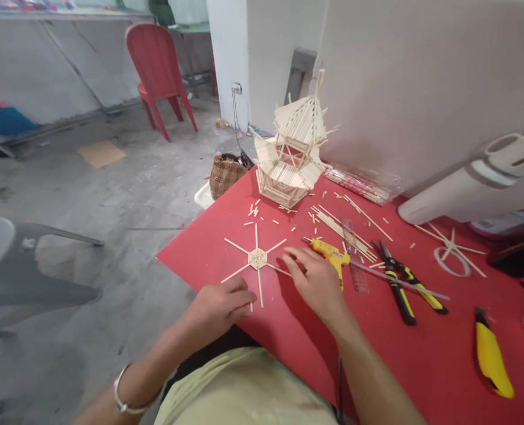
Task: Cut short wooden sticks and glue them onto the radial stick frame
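A spider-web-like frame of thin wooden sticks [257,258], a small hexagon with spokes reaching outward, lies flat on the red tabletop. Just below it, my left hand [224,302] has its fingers pinched together, and the end of a wooden stick [251,307] pokes out under the fingertips. To the right of the frame is my right hand [317,280], thumb and index finger apart, close to the tip of one spoke; I see nothing held in it. Beyond that hand rests a yellow glue gun [330,251], partly hidden by it, with a clear glue stick [399,282] trailing right.
A stick-built pagoda model [290,153] stands at the table's back corner. Loose sticks [344,233], a clear ruler [354,260], cutting shears [394,271], a yellow-handled tool [492,354] and a pale tumbler [469,177] occupy the right side. A red chair [158,65] stands on the floor.
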The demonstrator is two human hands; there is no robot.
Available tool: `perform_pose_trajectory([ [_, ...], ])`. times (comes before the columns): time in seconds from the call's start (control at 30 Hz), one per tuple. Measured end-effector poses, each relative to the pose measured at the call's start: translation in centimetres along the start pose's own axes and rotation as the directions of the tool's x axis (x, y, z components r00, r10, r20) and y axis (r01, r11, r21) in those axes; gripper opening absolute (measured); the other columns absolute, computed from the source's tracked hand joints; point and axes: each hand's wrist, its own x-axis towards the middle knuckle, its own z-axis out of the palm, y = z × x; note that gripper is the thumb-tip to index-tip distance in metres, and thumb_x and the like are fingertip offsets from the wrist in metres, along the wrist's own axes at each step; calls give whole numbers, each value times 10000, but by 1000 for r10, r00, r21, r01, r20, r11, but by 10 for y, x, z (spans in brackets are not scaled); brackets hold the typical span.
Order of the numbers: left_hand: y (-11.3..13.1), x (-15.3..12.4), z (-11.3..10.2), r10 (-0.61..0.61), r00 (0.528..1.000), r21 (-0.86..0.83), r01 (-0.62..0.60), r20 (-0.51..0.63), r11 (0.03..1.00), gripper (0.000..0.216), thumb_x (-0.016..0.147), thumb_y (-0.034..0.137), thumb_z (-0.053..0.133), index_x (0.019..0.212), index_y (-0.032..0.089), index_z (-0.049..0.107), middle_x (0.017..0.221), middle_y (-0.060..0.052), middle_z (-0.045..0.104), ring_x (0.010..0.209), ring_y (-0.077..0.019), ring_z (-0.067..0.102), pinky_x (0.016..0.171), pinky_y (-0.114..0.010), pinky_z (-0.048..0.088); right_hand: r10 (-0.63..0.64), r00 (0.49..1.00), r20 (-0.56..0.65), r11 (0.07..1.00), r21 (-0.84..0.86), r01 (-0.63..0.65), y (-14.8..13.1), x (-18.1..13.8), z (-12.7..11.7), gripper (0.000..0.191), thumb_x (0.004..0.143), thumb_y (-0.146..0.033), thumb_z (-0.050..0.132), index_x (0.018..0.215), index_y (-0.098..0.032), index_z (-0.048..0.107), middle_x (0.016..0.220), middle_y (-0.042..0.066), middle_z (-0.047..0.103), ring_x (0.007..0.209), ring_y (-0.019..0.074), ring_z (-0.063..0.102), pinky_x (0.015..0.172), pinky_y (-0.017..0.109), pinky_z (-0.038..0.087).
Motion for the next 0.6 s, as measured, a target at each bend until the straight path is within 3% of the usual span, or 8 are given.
perform_pose_trajectory([
  [0.13, 2, -1, 5, 46, 997, 95, -52, 69, 994, 237, 951, 227, 451, 900, 234, 682, 905, -27, 632, 644, -103, 554, 582, -219, 349, 18, 1000, 16, 999, 32, -18, 5, -27, -1, 288, 982, -333, 451, 1047, -239, 715, 1005, 38, 732, 947, 175, 662, 871, 273, 456],
  [0.3, 4, 2, 10, 1, 998, 98, -6, 56, 995, 229, 965, 232, 419, 846, 213, 615, 899, -16, 613, 658, -110, 547, 588, -219, 360, -17, 992, 122, 989, 148, -2, -10, -50, 11, 258, 972, -306, 475, 993, -275, 730, 925, 17, 733, 872, 158, 663, 799, 246, 465],
  [0.5, 14, 8, 8, -128, 985, -241, 96, -119, 966, 192, 934, 249, 487, 823, 212, 639, 767, -9, 655, 683, -121, 610, 659, -209, 454, 9, 969, 245, 840, 523, -141, -27, -46, 27, 209, 917, -340, 563, 969, -255, 747, 901, 1, 748, 794, 145, 667, 725, 226, 486],
  [0.6, 22, 11, 6, -236, 961, -426, 154, -147, 892, 183, 891, 235, 525, 794, 207, 677, 698, -9, 665, 610, -114, 612, 618, -210, 474, 39, 957, 287, 776, 595, -211, -28, -39, 29, 221, 901, -356, 570, 909, -225, 749, 834, -5, 745, 737, 139, 649, 678, 219, 474],
])
